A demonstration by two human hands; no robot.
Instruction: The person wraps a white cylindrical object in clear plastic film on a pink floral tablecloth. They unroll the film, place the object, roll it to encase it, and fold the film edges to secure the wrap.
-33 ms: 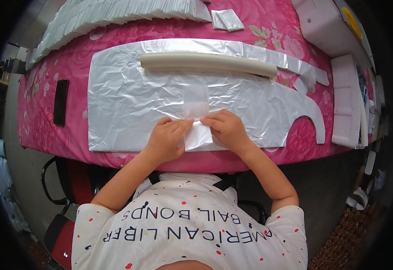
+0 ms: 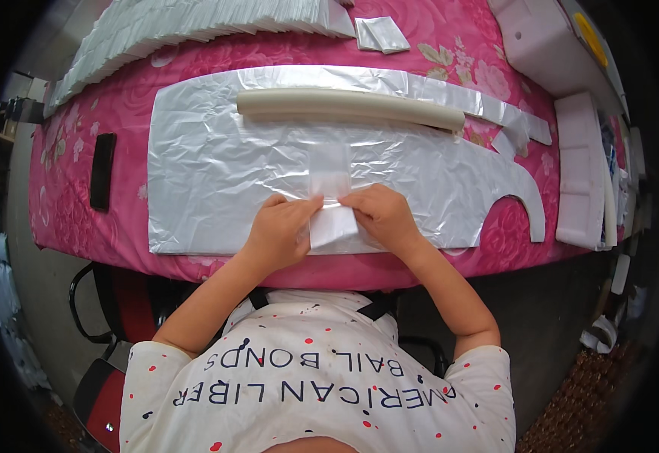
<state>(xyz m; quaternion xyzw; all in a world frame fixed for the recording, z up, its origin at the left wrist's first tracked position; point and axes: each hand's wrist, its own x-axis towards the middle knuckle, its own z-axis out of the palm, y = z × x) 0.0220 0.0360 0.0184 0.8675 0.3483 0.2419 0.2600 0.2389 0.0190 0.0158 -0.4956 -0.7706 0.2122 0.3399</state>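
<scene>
Both my hands pinch a narrow strip of folded white plastic bag [image 2: 333, 229], one at each side edge. My left hand [image 2: 278, 229] grips its left edge and my right hand [image 2: 382, 217] its right edge, fingers bent and closed. The lower part of the strip is doubled over into a flap, while a thin translucent length runs on away from me. Under it lies a large stack of flat white plastic bags [image 2: 216, 181], with a curved cut-out and handle at the right. A beige cardboard-like tube [image 2: 348, 107] rests across the stack's far part.
Pink flowered cloth [image 2: 65, 204] covers the table. A black phone [image 2: 102, 172] lies left of the stack. Rows of folded white packets [image 2: 194, 19] line the far left, with a few loose packets [image 2: 381, 34] beside them. White foam boxes [image 2: 580, 170] stand at the right edge.
My hands stay almost in place, shifting very slightly at the fold. The doubled flap of the bag has tilted a little. All else is still.
</scene>
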